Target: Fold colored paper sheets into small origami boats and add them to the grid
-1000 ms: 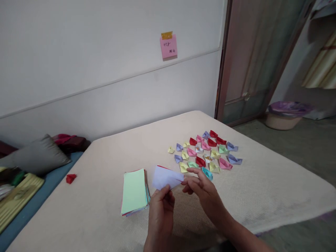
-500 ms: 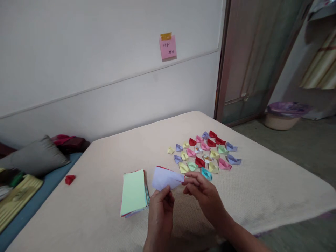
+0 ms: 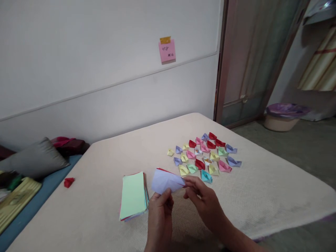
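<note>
Pointing rightward: lilac paper (image 3: 166, 181), long axis near-level.

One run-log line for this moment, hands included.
left hand: holds lavender-and-red paper | right hand: at paper's right end | paper stack: left of left hand | paper boats: beyond right hand

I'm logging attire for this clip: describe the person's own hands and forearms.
The left hand and right hand are ungloved, with no rings visible. The right forearm and left wrist show no sleeve, watch or bracelet.
</note>
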Demonstrator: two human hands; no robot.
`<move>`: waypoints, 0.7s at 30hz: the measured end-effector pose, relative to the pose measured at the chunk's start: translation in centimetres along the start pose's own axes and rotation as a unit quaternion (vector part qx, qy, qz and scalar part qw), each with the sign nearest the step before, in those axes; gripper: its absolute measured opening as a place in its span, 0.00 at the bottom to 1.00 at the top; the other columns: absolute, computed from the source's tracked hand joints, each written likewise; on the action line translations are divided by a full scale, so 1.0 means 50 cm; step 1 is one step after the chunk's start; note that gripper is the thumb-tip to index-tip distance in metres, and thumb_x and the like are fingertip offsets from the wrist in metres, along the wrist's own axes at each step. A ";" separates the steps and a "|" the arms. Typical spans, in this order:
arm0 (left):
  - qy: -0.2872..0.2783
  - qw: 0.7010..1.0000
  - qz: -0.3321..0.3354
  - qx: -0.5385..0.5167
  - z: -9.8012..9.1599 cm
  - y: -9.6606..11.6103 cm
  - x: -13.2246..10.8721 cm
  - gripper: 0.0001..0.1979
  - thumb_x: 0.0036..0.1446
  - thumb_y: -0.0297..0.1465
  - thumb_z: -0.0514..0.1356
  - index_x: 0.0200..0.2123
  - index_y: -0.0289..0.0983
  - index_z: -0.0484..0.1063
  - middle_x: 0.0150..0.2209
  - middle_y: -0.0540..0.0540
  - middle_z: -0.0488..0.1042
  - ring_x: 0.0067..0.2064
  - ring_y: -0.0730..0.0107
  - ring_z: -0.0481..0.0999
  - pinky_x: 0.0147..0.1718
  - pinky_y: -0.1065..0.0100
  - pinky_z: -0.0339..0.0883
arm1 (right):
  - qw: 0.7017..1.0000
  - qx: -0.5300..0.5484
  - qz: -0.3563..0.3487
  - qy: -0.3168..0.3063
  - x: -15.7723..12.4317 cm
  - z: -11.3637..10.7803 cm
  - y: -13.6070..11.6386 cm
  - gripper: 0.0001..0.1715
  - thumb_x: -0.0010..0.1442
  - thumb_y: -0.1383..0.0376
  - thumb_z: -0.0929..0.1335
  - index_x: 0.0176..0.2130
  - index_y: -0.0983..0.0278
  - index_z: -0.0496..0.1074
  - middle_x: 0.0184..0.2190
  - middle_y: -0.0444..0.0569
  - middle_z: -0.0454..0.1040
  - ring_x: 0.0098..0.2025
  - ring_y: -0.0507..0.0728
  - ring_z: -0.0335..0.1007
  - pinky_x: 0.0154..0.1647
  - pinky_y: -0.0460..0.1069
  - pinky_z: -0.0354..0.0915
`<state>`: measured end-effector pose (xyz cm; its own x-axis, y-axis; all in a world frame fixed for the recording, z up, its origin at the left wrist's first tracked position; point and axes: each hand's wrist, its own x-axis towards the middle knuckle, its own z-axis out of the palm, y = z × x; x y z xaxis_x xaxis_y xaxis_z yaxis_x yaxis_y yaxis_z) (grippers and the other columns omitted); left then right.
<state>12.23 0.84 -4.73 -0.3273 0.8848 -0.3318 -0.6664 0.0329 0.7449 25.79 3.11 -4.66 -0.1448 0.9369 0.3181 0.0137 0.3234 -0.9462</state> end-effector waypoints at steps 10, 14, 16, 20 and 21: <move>-0.051 0.985 0.043 0.160 0.001 0.002 -0.004 0.06 0.45 0.29 0.66 0.28 0.33 0.75 0.23 0.51 0.67 0.26 0.75 0.61 0.26 0.72 0.59 | 0.976 -0.178 -0.121 0.025 0.006 -0.017 0.016 0.22 0.60 0.61 0.66 0.54 0.60 0.65 0.55 0.55 0.66 0.58 0.63 0.60 0.56 0.59 0.61; -0.065 0.973 0.057 0.215 -0.003 -0.005 -0.005 0.07 0.46 0.31 0.65 0.28 0.33 0.75 0.24 0.51 0.67 0.27 0.74 0.61 0.27 0.71 0.58 | 0.964 -0.215 -0.151 0.029 0.002 -0.018 0.016 0.20 0.60 0.63 0.65 0.52 0.60 0.66 0.56 0.56 0.64 0.58 0.63 0.60 0.56 0.60 0.62; -0.065 0.971 0.059 0.224 -0.002 -0.006 -0.005 0.07 0.47 0.31 0.65 0.28 0.33 0.75 0.23 0.51 0.67 0.27 0.74 0.60 0.28 0.70 0.58 | 0.957 -0.233 -0.172 0.032 0.001 -0.018 0.014 0.20 0.60 0.64 0.65 0.53 0.60 0.65 0.57 0.56 0.63 0.58 0.63 0.60 0.55 0.60 0.62; -0.086 0.968 0.056 0.227 0.003 -0.003 -0.006 0.07 0.49 0.31 0.63 0.31 0.34 0.76 0.25 0.50 0.69 0.28 0.72 0.62 0.30 0.69 0.59 | 0.935 -0.272 -0.225 0.030 -0.001 -0.016 0.013 0.21 0.60 0.67 0.65 0.54 0.59 0.65 0.57 0.55 0.64 0.58 0.63 0.59 0.55 0.61 0.62; -0.092 0.967 0.055 0.230 0.004 -0.001 -0.006 0.07 0.49 0.31 0.63 0.31 0.34 0.76 0.27 0.49 0.70 0.29 0.71 0.62 0.30 0.68 0.59 | 0.932 -0.277 -0.232 0.028 -0.002 -0.015 0.013 0.21 0.60 0.67 0.65 0.53 0.59 0.65 0.56 0.55 0.64 0.58 0.63 0.60 0.55 0.61 0.62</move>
<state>12.53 0.65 -4.55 -0.2263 0.9612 -0.1579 -0.2507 0.0991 0.9630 26.55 3.32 -5.27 -0.2107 0.6797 0.7026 0.4737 0.6997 -0.5348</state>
